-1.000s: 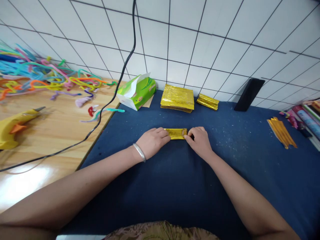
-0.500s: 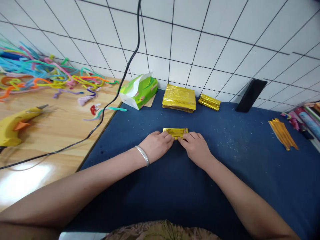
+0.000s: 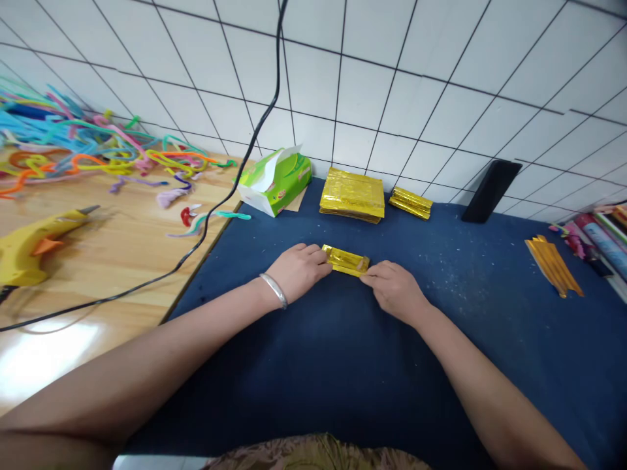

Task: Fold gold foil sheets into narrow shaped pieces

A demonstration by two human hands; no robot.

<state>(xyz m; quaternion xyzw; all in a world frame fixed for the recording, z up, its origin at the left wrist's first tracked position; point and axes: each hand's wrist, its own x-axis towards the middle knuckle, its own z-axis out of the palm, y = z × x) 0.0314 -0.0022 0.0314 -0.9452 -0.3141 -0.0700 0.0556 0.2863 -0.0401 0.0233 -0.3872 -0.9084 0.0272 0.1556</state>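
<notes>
A small folded strip of gold foil paper (image 3: 345, 261) lies on the blue cloth (image 3: 343, 365) in front of me. My left hand (image 3: 297, 270), with a silver bangle on its wrist, pinches the strip's left end. My right hand (image 3: 396, 291) pinches the right end with fingertips pressed together. Both hands rest on the cloth. Behind the strip, near the wall, sits a stack of gold foil sheets (image 3: 352, 194) and a smaller pile of folded gold pieces (image 3: 411, 202).
A green tissue box (image 3: 275, 181) stands at the cloth's far left corner. On the wooden table lie a yellow glue gun (image 3: 29, 247), a black cable (image 3: 196, 241) and several coloured pipe cleaners (image 3: 88, 153). Gold strips (image 3: 554, 265), a black phone (image 3: 490, 191) and rolls sit at right.
The hands drew together over the strip, then moved apart to its ends. The strip now lies slightly tilted, its right end lower. The view shifted a little.
</notes>
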